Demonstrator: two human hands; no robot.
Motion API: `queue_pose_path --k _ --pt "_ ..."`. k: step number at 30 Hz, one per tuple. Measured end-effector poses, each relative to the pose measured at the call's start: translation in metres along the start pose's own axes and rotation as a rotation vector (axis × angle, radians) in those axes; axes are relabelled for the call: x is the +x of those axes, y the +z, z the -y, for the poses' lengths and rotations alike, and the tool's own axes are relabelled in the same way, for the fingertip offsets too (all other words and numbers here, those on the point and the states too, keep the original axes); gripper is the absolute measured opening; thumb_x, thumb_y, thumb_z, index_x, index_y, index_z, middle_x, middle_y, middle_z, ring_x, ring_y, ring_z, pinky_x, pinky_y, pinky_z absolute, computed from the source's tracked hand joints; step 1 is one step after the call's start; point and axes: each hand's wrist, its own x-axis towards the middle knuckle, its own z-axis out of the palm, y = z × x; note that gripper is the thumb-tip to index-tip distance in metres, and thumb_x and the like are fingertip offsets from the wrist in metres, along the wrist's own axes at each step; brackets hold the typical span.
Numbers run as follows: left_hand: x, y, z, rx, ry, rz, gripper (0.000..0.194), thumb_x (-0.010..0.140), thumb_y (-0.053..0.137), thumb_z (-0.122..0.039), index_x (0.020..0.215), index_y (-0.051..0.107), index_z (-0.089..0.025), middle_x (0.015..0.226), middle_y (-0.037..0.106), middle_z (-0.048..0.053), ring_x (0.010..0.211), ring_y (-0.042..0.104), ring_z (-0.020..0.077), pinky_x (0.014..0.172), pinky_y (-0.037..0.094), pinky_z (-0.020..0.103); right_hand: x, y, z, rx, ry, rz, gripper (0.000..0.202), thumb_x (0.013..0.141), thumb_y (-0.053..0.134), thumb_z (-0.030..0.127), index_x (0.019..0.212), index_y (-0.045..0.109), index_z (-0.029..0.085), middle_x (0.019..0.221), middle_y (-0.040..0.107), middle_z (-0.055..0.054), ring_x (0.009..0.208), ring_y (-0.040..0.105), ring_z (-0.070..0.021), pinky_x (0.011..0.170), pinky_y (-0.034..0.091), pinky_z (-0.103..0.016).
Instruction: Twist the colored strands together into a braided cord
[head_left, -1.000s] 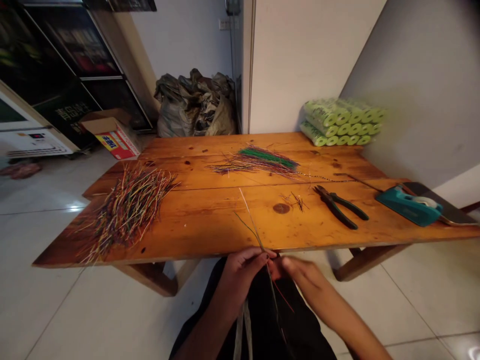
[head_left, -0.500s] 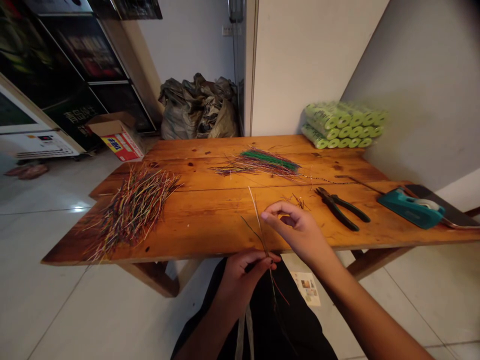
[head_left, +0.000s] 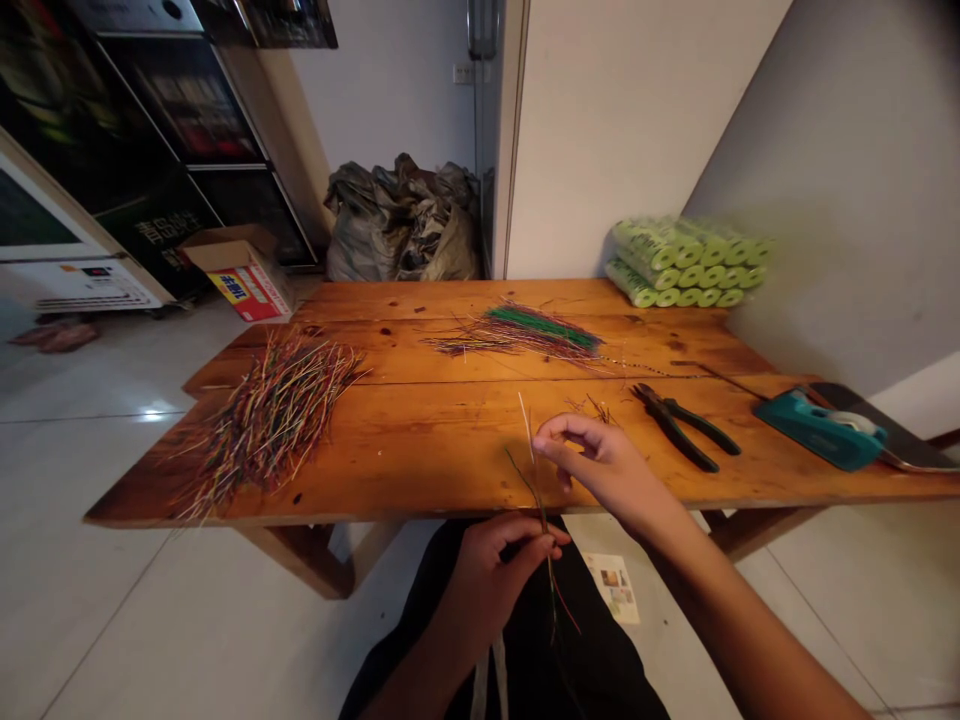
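Note:
Just past the table's front edge, my left hand (head_left: 510, 560) pinches a few thin wires (head_left: 537, 497) between thumb and fingers. A green and a pale wire rise above its grip; a red one and dark ones hang below it over my lap. My right hand (head_left: 581, 450) is above and to the right, its thumb and index finger closed at the pale wire (head_left: 526, 420). Green-handled pliers (head_left: 686, 425) lie to the right of my right hand, with small wire scraps (head_left: 598, 408) beside them.
A heap of mixed wires (head_left: 277, 425) covers the left of the wooden table (head_left: 420, 420). Farther back lies a green wire bundle (head_left: 544, 328). A teal tape dispenser (head_left: 821, 428) sits at the right, and green-wrapped rolls (head_left: 686, 265) are stacked at the back right.
My left hand has shifted slightly right with the wires. My right hand has moved slightly, and the wire tops now lean nearer to it. The view has tilted slightly.

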Motion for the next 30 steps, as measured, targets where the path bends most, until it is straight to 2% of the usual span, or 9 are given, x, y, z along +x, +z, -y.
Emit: queue_pose_path --k 6,10,13,16,19,27,30 --pt "-0.004 0.003 0.01 0.031 -0.045 0.039 0.016 0.077 0.055 -0.026 0.079 0.071 -0.023 0.078 0.071 0.0 0.075 0.063 0.0149 0.076 0.046 0.026 0.008 -0.005 0.006 0.082 -0.032 -0.084 0.02 0.07 0.06 0.037 0.066 0.057 0.017 0.066 0.05 0.002 0.053 0.042 -0.0073 0.044 0.036 -0.019" --pt "-0.006 0.003 0.012 0.034 -0.027 0.047 0.017 0.078 0.054 -0.026 0.079 0.071 -0.023 0.078 0.071 0.0 0.076 0.063 0.0144 0.076 0.046 0.025 0.015 -0.01 0.009 0.094 -0.046 -0.121 0.019 0.07 0.062 0.035 0.068 0.058 0.017 0.067 0.053 0.002 0.056 0.045 -0.0078 0.046 0.038 -0.019" --pt "-0.006 0.003 0.012 0.026 -0.019 0.048 0.017 0.078 0.054 -0.025 0.079 0.071 -0.023 0.077 0.071 0.0 0.075 0.063 0.014 0.075 0.045 0.025 0.014 -0.012 0.006 0.149 -0.004 -0.068 0.019 0.073 0.06 0.035 0.079 0.063 0.017 0.08 0.061 -0.002 0.073 0.054 -0.0117 0.055 0.043 -0.021" --pt "-0.006 0.003 0.01 0.005 -0.022 0.057 0.016 0.078 0.054 -0.024 0.078 0.071 -0.023 0.077 0.071 0.0 0.075 0.063 0.0139 0.074 0.046 0.024 0.011 -0.012 0.0 0.204 0.064 0.073 0.026 0.078 0.054 0.036 0.095 0.065 0.02 0.096 0.065 -0.006 0.09 0.056 -0.0151 0.065 0.044 -0.024" --pt "-0.005 0.004 0.009 -0.013 -0.023 0.073 0.017 0.078 0.054 -0.024 0.079 0.071 -0.022 0.076 0.071 0.0 0.075 0.063 0.0139 0.074 0.046 0.024 0.009 -0.011 -0.007 0.221 0.097 0.152 0.025 0.081 0.052 0.036 0.095 0.067 0.021 0.092 0.067 -0.006 0.085 0.057 -0.0138 0.065 0.042 -0.024" --pt "-0.005 0.004 0.013 -0.182 -0.151 0.164 0.02 0.076 0.056 -0.03 0.083 0.071 -0.018 0.077 0.071 0.003 0.077 0.063 0.0154 0.075 0.045 0.026 0.012 -0.011 -0.013 0.343 0.097 0.123 0.018 0.074 0.062 0.034 0.071 0.07 0.018 0.076 0.064 -0.002 0.067 0.051 -0.0094 0.058 0.039 -0.021" --pt "-0.006 0.001 0.008 -0.205 -0.18 0.16 0.02 0.076 0.057 -0.029 0.083 0.071 -0.017 0.076 0.071 0.004 0.078 0.063 0.0154 0.076 0.044 0.026 0.011 -0.011 -0.011 0.344 0.109 0.117 0.018 0.073 0.063 0.035 0.071 0.07 0.018 0.075 0.064 -0.003 0.067 0.051 -0.0098 0.058 0.039 -0.022"
